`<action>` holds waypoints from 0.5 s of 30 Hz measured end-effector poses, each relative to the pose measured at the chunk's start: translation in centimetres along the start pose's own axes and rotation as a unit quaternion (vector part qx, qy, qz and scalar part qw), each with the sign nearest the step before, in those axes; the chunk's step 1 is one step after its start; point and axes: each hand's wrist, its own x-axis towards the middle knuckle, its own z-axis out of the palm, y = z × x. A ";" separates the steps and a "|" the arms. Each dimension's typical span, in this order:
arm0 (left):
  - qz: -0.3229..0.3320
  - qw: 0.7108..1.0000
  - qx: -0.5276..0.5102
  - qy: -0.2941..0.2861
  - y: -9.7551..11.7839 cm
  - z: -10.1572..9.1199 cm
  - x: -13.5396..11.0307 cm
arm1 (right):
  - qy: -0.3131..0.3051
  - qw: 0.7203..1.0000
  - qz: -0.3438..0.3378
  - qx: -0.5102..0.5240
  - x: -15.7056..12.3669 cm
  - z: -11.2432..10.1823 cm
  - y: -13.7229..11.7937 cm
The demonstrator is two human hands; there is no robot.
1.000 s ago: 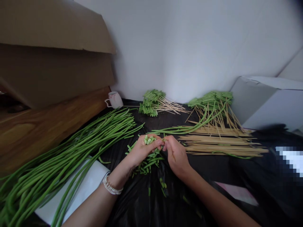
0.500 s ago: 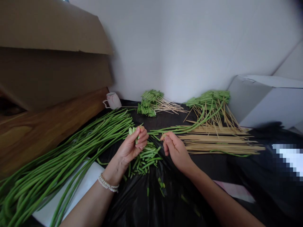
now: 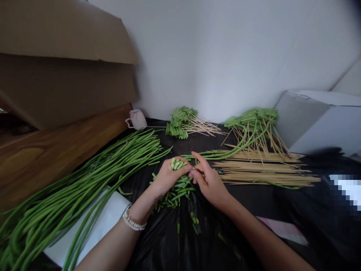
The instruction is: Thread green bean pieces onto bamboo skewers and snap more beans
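My left hand (image 3: pixel 166 176) is closed around a bunch of cut long bean pieces (image 3: pixel 177 164), their pale ends showing above its fingers. My right hand (image 3: pixel 207 178) meets it at the fingertips, thumb and fingers pinched together and the index finger raised. What that pinch holds is too small to make out. Just below both hands lies a loose pile of cut bean pieces (image 3: pixel 173 197) on black plastic sheeting (image 3: pixel 166 241). To the left spreads a large bundle of whole long beans (image 3: pixel 93 180), partly over a white sheet (image 3: pixel 113 210).
Bamboo skewers (image 3: pixel 262 167) lie in rows at the right, a few long beans (image 3: pixel 228 153) beside them. Skewered bean pieces (image 3: pixel 180 122) are stacked at the back, with another stack (image 3: pixel 254 116) further right. A mug (image 3: pixel 137 119), cardboard box (image 3: pixel 70 86) and white box (image 3: pixel 318 120) stand around.
My left hand has moved right and turned, so the ends of the bunch face up. My right hand has come against it, its index finger now lifted.
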 end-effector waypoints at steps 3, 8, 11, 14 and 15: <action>0.014 0.997 0.031 0.074 0.0 -0.4 0.2 | 0.029 0.999 0.014 -0.023 0.3 -0.3 0.3; 0.026 0.993 0.040 0.108 -0.3 -0.8 0.6 | 0.037 0.994 -0.025 -0.102 0.5 -0.6 0.4; 0.041 0.987 0.065 0.140 -0.2 -0.7 0.6 | 0.044 0.976 -0.048 -0.206 0.3 -0.4 0.5; 0.110 0.970 0.146 0.158 0.0 -0.6 0.5 | 0.063 0.936 -0.065 -0.341 0.1 -0.3 0.7; 0.144 0.961 0.184 0.146 0.0 -0.6 0.4 | 0.069 0.918 -0.082 -0.383 0.0 -0.3 0.7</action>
